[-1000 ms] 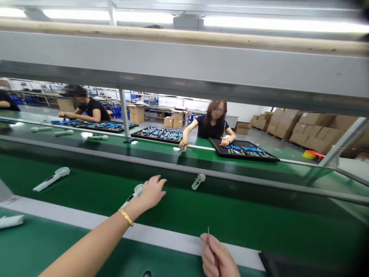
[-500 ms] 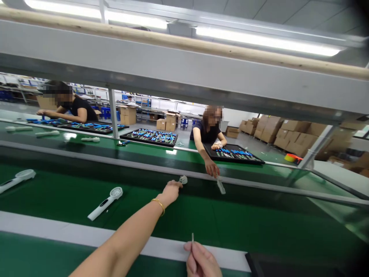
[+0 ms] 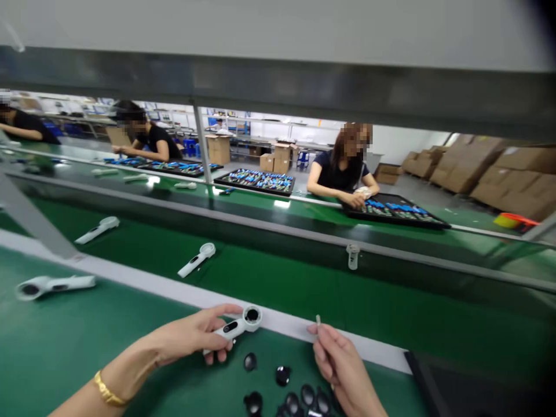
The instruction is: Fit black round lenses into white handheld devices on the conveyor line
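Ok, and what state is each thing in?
Left hand: closed on held white device
Held white device: dark ring centre
Right hand: pinching slim piece
Black round pieces: loose on green bench
White device at left: lying on bench
White devices past white strip: lying unheld
Translucent part: lying unheld
Far right black tray: holding blue parts

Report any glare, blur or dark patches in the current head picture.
Head view: white glare spots on the far green bench; head view: a bright glint on one black disc; head view: cardboard boxes at right look smeared; head view: top right corner darkens to black; head view: white device in the left hand looks fairly clear.
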Tool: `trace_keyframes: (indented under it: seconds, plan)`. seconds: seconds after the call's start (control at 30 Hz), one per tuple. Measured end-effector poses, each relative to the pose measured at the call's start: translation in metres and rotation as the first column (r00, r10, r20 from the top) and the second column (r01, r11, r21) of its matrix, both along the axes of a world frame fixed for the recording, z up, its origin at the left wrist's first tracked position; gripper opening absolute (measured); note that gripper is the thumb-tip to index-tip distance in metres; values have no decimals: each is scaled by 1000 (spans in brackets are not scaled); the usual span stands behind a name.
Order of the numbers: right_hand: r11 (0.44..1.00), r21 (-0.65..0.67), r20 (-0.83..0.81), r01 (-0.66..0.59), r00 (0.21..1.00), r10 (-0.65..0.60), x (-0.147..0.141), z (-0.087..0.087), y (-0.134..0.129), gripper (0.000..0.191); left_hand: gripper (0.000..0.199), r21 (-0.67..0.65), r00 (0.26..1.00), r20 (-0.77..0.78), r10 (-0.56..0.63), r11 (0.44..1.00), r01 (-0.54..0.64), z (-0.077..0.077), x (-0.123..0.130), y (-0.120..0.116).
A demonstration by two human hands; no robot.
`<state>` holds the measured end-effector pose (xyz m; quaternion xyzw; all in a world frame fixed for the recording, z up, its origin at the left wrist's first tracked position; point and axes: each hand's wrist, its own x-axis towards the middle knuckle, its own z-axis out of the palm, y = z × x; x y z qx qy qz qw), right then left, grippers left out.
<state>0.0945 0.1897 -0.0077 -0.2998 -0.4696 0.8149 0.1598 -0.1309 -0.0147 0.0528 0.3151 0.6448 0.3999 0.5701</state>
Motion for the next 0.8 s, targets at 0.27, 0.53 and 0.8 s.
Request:
trace_keyframes:
  seconds: [0.27, 0.53, 0.8]
  plan:
    - [982, 177, 172, -63, 985, 32, 5, 27, -4, 45, 30, -132, 532, -843, -74, 989, -72, 0, 30, -26]
    - [738, 495, 418, -459, 870, 262, -16, 35, -34, 45, 50, 89, 512, -858, 46, 994, 59, -36, 48, 3]
    - [90, 705, 707, -703, 707, -19, -48, 42, -54, 32, 50, -4, 500, -866, -17, 1000, 27, -38, 66, 12]
